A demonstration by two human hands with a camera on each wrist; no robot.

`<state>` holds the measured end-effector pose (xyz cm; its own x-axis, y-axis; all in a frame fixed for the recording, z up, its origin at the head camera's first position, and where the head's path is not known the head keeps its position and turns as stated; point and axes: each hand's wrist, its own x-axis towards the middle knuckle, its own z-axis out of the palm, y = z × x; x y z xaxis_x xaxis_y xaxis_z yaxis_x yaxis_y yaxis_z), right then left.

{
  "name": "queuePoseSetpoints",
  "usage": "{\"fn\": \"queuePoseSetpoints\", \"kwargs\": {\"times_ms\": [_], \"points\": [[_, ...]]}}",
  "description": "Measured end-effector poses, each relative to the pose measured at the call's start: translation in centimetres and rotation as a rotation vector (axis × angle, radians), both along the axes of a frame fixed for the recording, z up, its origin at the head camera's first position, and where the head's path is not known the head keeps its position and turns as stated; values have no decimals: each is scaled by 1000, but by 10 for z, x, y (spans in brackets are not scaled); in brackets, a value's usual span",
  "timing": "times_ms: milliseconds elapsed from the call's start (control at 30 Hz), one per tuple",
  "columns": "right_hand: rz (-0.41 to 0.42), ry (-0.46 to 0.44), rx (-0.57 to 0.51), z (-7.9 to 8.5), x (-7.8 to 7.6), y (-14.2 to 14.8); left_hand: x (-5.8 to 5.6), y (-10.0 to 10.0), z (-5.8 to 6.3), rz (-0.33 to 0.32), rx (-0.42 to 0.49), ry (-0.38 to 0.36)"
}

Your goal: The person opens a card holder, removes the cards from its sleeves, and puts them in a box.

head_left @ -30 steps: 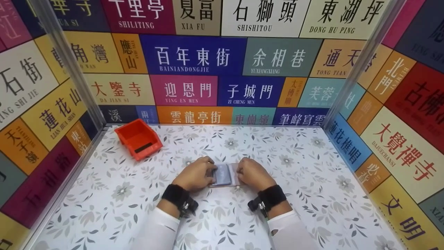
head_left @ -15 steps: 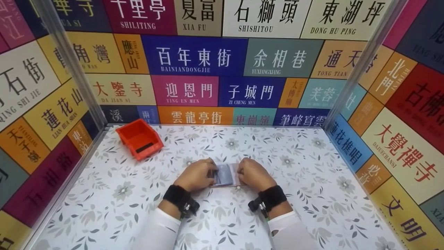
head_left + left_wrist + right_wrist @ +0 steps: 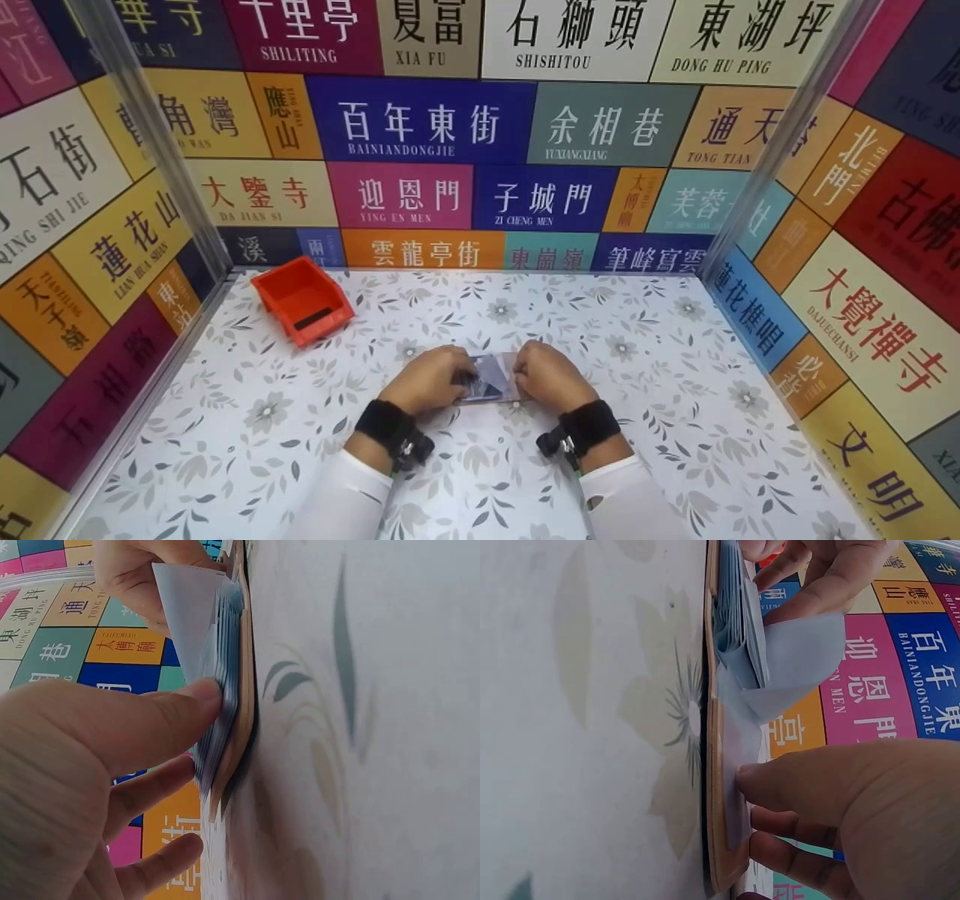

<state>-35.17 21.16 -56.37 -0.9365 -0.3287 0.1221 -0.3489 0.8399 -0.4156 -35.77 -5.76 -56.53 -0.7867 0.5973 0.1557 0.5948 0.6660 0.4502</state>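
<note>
Head view: between the left hand (image 3: 427, 380) and the right hand (image 3: 553, 379), a small open booklet (image 3: 489, 377) with a tan cover and translucent bluish plastic sleeves lies on a white tabletop (image 3: 645, 427) printed with grey leaves and flowers. The left hand pinches the thick stack of sleeves on its side, thumb on top. The right hand grips the opposite end, its thumb pressed on a clear sleeve over the cover, its fingers bent at the far edge. One thin translucent leaf (image 3: 804, 651) stands tilted up between the hands. Beyond the left hand, farther left and well apart, sits a red-orange plastic bin (image 3: 325, 328).
</note>
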Motion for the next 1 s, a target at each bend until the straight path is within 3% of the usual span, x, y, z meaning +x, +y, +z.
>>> {"fn": "queuePoseSetpoints", "kwargs": {"times_ms": [233,400,533,1000], "points": [[-44,53,-67,5,2,-11,0,1,-1,6,-21,27],[28,21,-146,13,6,-30,0,1,-2,2,-35,58],[56,6,-128,15,11,-40,0,1,-3,-6,-18,71],[-13,14,-46,14,10,-39,2,2,0,2,-29,67]]}}
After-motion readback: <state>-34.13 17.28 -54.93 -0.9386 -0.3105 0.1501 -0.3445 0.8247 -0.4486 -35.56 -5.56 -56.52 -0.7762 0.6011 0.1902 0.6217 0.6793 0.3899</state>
